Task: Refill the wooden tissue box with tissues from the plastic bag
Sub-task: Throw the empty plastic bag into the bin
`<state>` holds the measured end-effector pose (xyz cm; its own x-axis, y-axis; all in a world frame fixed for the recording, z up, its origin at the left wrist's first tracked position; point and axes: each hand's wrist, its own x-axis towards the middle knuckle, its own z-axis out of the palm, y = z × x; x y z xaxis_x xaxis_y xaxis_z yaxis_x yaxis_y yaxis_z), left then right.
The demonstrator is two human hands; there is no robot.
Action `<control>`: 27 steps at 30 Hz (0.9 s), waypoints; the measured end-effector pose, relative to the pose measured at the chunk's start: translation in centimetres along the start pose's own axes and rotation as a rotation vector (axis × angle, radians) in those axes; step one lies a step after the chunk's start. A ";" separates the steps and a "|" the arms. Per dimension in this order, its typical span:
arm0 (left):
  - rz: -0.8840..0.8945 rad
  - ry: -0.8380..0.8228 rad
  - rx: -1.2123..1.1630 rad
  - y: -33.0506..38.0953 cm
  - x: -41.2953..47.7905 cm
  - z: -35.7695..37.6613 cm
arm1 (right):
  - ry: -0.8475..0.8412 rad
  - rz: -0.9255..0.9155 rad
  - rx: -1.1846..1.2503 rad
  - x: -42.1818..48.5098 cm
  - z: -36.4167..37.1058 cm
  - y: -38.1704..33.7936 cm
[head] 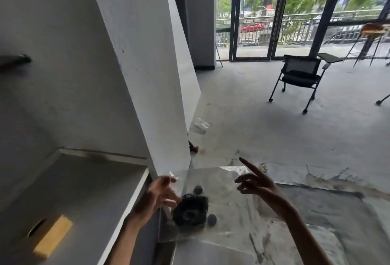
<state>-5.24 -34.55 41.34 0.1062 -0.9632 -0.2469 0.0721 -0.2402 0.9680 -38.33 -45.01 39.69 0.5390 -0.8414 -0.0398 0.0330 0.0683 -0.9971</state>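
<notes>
A clear plastic bag [221, 207] hangs flat in front of me, and no tissues show inside it. My left hand [162, 193] holds its left edge near the top corner, thumb and fingers curled round the plastic. My right hand [255, 182] is by the bag's upper right corner with its fingers spread and straight, gripping nothing; I cannot tell whether it touches the bag. The wooden tissue box [52, 237] lies on the grey shelf [88, 184] at the lower left, blurred, with a dark oval opening on its top.
Seen through the bag, a black object [190, 212] and two grey round pieces lie on the floor. A white panel [158, 75] leans right of the shelf. Another small clear bag [199, 126] lies on the concrete floor, and a black wheeled chair [299, 75] stands farther off.
</notes>
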 end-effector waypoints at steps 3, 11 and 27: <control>0.109 0.064 0.030 1.2 0.0 0.9 | -0.028 -0.002 -0.005 -1.2 -0.5 -0.9; 0.141 -0.036 0.089 3.7 -0.4 1.0 | 0.139 0.038 0.032 0.1 0.9 -0.1; 0.252 0.305 0.416 6.9 3.7 0.6 | 0.426 -0.179 -0.390 2.7 -1.7 -3.6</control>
<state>-4.98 -39.83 47.11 0.3552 -0.9333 0.0521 -0.3826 -0.0943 0.9191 -38.38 -48.44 43.03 0.1665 -0.9678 0.1886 -0.2626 -0.2279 -0.9376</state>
